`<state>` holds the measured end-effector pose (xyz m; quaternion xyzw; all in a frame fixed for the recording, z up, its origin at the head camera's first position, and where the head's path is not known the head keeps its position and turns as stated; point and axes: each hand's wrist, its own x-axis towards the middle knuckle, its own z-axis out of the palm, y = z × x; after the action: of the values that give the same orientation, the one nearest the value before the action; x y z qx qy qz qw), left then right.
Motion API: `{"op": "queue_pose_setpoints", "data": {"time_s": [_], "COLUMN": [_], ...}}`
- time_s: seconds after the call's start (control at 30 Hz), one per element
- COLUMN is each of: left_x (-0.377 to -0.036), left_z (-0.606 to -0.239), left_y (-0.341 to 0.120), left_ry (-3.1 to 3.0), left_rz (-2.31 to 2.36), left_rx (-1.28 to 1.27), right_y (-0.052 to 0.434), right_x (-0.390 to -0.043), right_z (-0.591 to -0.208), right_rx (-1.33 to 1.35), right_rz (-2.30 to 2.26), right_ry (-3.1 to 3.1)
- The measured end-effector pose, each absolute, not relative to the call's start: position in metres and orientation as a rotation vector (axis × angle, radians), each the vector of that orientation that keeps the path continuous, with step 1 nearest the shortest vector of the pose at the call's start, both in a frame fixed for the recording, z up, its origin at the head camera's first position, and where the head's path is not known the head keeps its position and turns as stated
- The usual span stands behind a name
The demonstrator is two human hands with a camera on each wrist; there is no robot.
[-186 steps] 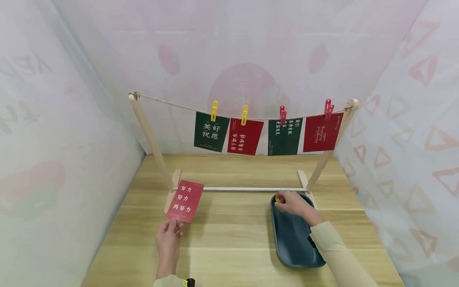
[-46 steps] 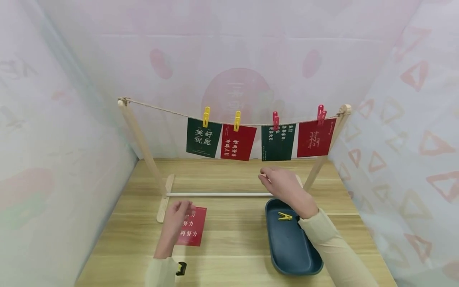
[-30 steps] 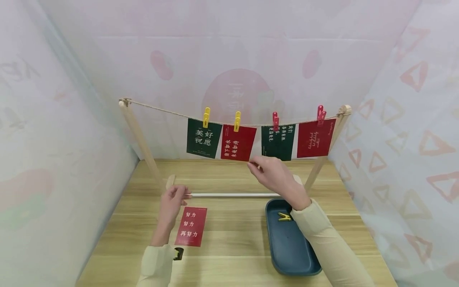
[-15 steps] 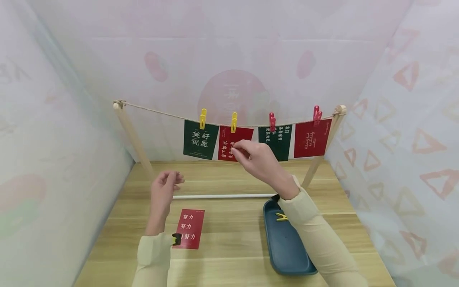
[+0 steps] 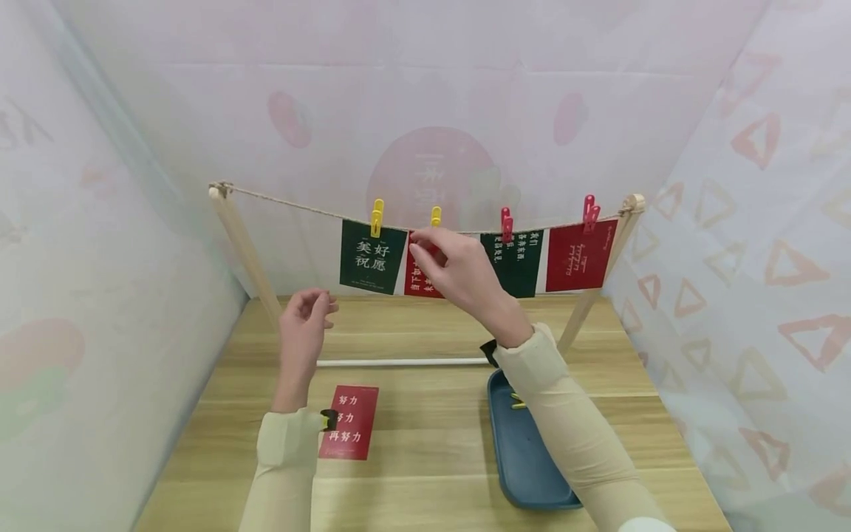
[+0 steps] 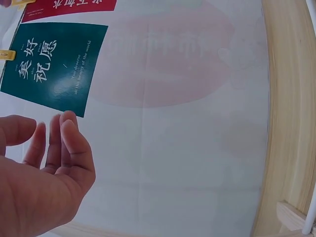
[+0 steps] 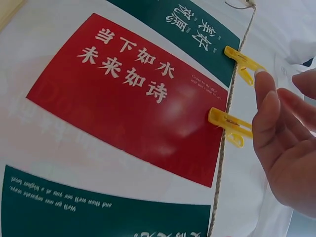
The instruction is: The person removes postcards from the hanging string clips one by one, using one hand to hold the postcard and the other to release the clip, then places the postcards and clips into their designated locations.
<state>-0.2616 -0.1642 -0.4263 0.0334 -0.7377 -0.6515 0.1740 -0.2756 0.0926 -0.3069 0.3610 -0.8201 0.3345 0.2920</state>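
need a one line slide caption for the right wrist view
Right hand with straight fingers beside the yellow clip that pins a red card to the string, between two green cards.

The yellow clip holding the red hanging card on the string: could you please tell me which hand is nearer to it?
The right hand is nearer: its fingers are raised just beside the yellow clip. The left hand hangs lower and off to the left, below the string, holding nothing.

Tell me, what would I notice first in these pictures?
Probably the rope strung between two wooden posts, with green and red cards hung from it by yellow and pink clothespins. The right hand reaches up to the second yellow clothespin, on a red card. Another red card lies on the wooden table, beside a dark blue tray.
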Motion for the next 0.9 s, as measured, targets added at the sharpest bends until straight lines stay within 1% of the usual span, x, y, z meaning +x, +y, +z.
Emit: {"op": "queue_pose_setpoints", "data": {"time_s": [0.27,0.6,0.9], "left_x": [-0.268,-0.28,-0.284], "left_z": [-0.42,-0.414,-0.413], "left_y": [-0.159,-0.157,-0.155], "left_ry": [-2.064,-2.058,-2.077], "left_rz": [-1.846,-1.84,-1.882], "left_rx": [0.152,0.184,0.133], "right_y": [0.076,0.063,0.048], "right_x": [-0.278,-0.29,-0.299], "right_z": [-0.295,-0.285,-0.281], "right_rx": [0.932,0.859,0.762], "right_rz": [0.862,0.841,0.76], "right_ry": [-2.228,-2.315,-2.425]}}
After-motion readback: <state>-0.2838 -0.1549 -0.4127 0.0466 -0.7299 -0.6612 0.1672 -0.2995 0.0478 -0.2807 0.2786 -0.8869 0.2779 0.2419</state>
